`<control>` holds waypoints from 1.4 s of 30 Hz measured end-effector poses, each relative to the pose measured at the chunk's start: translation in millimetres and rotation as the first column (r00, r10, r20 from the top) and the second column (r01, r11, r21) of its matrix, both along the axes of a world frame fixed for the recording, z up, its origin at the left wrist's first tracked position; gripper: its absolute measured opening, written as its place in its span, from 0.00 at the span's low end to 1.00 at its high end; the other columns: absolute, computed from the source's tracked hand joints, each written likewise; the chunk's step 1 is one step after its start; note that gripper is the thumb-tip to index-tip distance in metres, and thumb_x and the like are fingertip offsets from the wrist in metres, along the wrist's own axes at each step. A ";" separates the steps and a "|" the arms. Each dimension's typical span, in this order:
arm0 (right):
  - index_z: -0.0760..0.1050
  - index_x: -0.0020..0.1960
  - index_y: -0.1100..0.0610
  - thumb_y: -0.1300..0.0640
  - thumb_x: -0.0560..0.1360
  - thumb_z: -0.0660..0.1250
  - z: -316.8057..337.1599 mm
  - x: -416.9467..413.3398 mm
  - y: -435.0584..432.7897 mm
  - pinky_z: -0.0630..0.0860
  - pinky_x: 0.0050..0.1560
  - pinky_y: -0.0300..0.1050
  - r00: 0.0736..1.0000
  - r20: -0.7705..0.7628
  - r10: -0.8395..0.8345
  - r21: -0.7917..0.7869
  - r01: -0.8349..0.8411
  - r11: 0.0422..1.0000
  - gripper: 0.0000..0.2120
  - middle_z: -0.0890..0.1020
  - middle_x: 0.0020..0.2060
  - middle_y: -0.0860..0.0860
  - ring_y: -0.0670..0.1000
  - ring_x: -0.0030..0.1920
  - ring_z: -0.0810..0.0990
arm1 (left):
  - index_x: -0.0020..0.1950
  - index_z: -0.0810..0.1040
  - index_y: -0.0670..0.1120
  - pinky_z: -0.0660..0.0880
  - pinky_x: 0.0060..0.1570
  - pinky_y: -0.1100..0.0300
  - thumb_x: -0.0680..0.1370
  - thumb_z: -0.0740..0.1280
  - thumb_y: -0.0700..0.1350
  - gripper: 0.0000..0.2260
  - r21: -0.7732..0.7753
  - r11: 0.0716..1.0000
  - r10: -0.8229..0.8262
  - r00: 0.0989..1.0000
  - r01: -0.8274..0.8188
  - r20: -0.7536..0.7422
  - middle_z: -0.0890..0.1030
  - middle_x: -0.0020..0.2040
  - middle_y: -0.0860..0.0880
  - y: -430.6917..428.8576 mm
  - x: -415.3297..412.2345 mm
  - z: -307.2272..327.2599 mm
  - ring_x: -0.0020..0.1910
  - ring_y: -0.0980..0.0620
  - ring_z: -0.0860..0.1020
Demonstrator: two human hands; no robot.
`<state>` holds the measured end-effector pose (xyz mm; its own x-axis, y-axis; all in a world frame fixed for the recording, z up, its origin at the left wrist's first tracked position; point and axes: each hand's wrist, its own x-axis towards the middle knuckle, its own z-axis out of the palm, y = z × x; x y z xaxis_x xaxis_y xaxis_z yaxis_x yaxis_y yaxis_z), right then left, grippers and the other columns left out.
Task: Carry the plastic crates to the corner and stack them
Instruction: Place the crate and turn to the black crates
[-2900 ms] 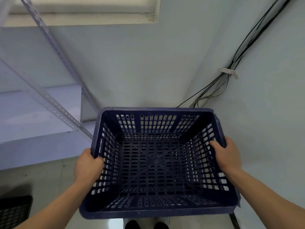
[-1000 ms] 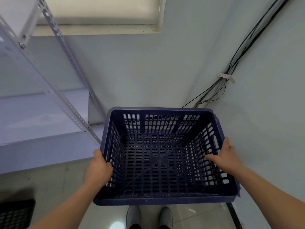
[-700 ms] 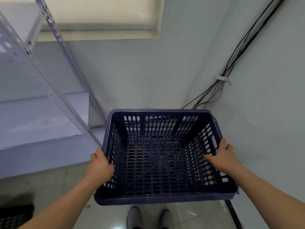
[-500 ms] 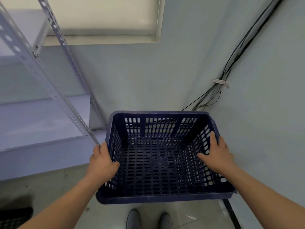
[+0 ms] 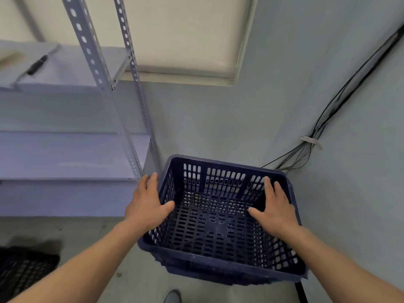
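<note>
The toe of a shoe [image 5: 172,297] is showing at the near edge on the grey floor [image 5: 87,232], and a black slotted crate [image 5: 21,272] is sitting at the near left. Both forearms are reaching forward. The left hand [image 5: 146,206] is lying flat over the left rim of the dark blue crate [image 5: 218,264], fingers straight along the outside and thumb inside, gripping nothing. The right hand [image 5: 275,211] is resting on the right wall in the same way, fingers extended and thumb spread inward, released. The blue crate is sitting low in the corner, just beside the metal shelving rack [image 5: 98,68] on its left. Beyond it, black cables [image 5: 328,119] are running down the right wall, and a pale blind [image 5: 185,33] is hanging on the far wall.
</note>
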<state>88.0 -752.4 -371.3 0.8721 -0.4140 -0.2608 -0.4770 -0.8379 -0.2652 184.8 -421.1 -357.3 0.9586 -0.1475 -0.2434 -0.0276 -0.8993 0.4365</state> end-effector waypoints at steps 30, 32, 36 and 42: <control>0.34 0.84 0.46 0.36 0.79 0.67 72.7 43.3 246.0 0.58 0.78 0.66 0.786 0.190 0.588 -0.019 -0.596 0.803 0.51 0.44 0.84 0.54 0.57 0.84 0.49 | 0.83 0.43 0.52 0.67 0.72 0.46 0.77 0.68 0.60 0.44 0.007 0.854 0.511 0.841 -0.520 0.176 0.43 0.83 0.51 242.4 -176.3 76.6 0.82 0.46 0.51; 0.34 0.84 0.45 0.37 0.79 0.68 73.4 36.9 286.2 0.57 0.79 0.66 0.762 0.191 0.619 -0.007 -0.630 0.777 0.51 0.43 0.84 0.54 0.58 0.84 0.48 | 0.83 0.44 0.52 0.67 0.73 0.47 0.77 0.68 0.59 0.44 0.006 0.830 0.548 0.818 -0.557 0.174 0.43 0.83 0.51 278.3 -199.1 75.7 0.82 0.46 0.50; 0.34 0.84 0.45 0.38 0.78 0.68 72.9 18.0 376.3 0.60 0.78 0.64 0.694 0.210 0.689 0.005 -0.705 0.709 0.51 0.43 0.84 0.53 0.59 0.83 0.51 | 0.83 0.44 0.52 0.69 0.70 0.47 0.77 0.67 0.60 0.43 0.017 0.768 0.630 0.760 -0.640 0.161 0.43 0.83 0.52 357.4 -249.8 72.2 0.81 0.47 0.51; 0.35 0.84 0.47 0.36 0.78 0.67 65.6 -14.3 511.6 0.63 0.76 0.65 0.591 0.213 0.778 -0.024 -0.793 0.609 0.51 0.44 0.84 0.54 0.59 0.83 0.52 | 0.83 0.45 0.53 0.67 0.71 0.46 0.76 0.68 0.61 0.44 0.034 0.652 0.745 0.648 -0.758 0.160 0.44 0.83 0.51 473.2 -326.3 66.8 0.81 0.46 0.54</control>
<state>73.7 -240.8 -305.7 0.8826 0.4664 -0.0587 0.4215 -0.8406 -0.3402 -141.5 52.1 -290.4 0.7522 0.6525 -0.0915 0.6287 -0.6693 0.3960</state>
